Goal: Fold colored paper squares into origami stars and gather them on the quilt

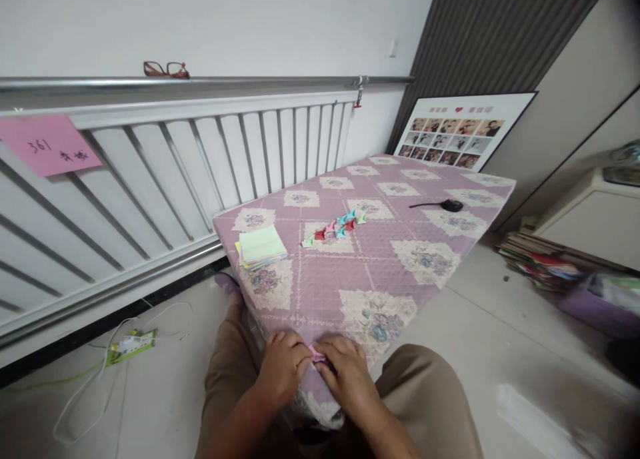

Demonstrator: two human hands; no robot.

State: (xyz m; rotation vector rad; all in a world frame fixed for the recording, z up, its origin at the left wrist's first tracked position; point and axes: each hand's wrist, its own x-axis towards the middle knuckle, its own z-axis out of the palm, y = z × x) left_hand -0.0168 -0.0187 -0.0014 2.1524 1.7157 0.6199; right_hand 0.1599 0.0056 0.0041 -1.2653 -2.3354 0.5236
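Between my hands, at the near corner of the cloth-covered table (320,272), is a small folded pink paper (317,354). My left hand (286,364) pinches its left side, and my right hand (345,372) holds its right side; the fingers hide part of it. Farther up the cloth lies a loose row of several small folded paper pieces (331,228) in green, red, pink and blue. A stack of square paper sheets (262,245), pale green on top, rests near the table's left edge.
A black object with a thin tail (451,206) lies at the table's right. A white radiator (200,166) with a rail runs along the left, glasses (167,70) on top. A photo board (460,131) leans behind. A power strip (131,346) with cables lies on the floor.
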